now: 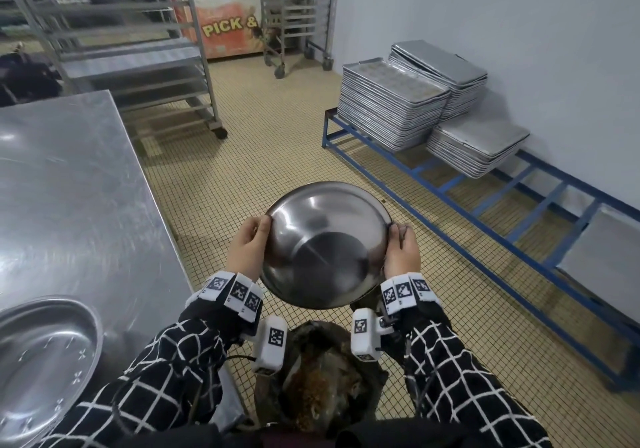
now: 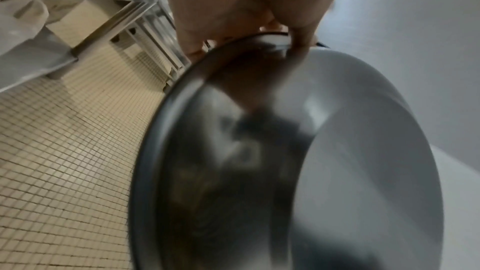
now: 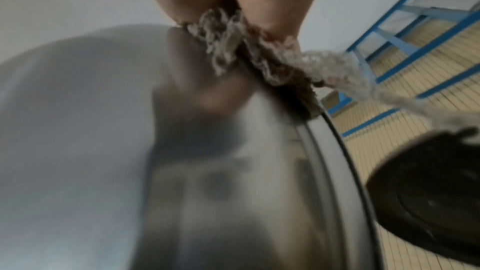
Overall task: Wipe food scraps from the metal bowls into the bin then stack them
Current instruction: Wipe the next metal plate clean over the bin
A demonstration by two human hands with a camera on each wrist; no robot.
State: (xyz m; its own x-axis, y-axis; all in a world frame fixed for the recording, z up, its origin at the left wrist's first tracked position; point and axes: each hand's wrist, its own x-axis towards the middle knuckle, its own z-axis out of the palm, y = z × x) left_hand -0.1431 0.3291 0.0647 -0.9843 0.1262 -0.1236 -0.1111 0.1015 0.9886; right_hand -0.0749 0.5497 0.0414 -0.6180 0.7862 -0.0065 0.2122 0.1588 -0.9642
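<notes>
Now both hands' grip on bowl (image 1: 325, 243) rim over bin (image 1: 322, 375); steel table (image 1: 69, 177) left, tray stacks (image 1: 391, 108) right.

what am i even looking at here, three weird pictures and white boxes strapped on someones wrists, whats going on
No machine here: a person works with bare hands, wearing cameras. The big picture comes from a head camera looking down. The white boxes are wrist cameras; they took the two blurry close-ups, one looking along each hand.

The left hand and right hand grip opposite edges of a metal bowl, tilted over a lined bin holding brown food scraps. The bowl's inside looks mostly clean. The right wrist view shows the right hand also pinching a dirty rag against the rim.

On the steel table at the left sits another metal bowl. Stacked baking trays rest on a blue rack by the wall.
</notes>
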